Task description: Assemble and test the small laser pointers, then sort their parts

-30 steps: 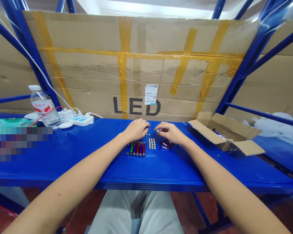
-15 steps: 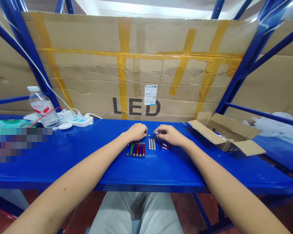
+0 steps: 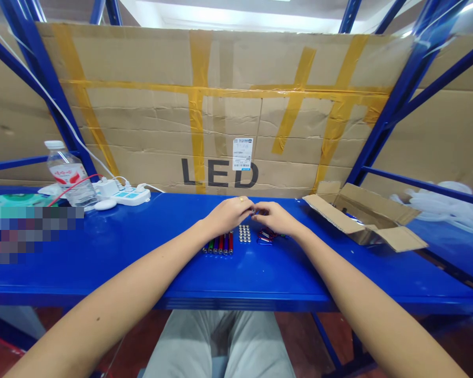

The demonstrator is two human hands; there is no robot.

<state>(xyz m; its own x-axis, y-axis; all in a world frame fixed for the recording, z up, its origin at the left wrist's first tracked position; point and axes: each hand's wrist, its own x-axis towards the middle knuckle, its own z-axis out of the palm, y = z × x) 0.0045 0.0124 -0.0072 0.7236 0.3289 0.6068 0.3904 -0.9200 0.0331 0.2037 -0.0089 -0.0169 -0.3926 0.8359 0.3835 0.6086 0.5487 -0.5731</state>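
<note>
My right hand [image 3: 274, 218] pinches a small round silvery piece [image 3: 253, 211] between thumb and fingers. Against that piece, the closed fingertips of my left hand [image 3: 230, 214] come from the other side; whatever they grip is too small to make out. A row of slim metal flashlight tubes [image 3: 220, 245] in blue, green, red and purple lies below my left hand, which partly covers their upper ends. Beside them, silver button cells [image 3: 245, 233] stand in a neat grid. Red and blue carabiner clips [image 3: 265, 238] lie in a small heap below my right hand.
An open cardboard box [image 3: 362, 220] with small items inside sits at the right. At the left are a plastic bottle [image 3: 73, 178], a white power strip [image 3: 132, 196] and cables. A large cardboard sheet [image 3: 150, 131] walls off the back of the blue table [image 3: 236, 275].
My left hand has moved right, so its fingertips now meet those of my right hand. A tiny silvery piece seen on the table between the hands no longer shows. My right hand has barely moved.
</note>
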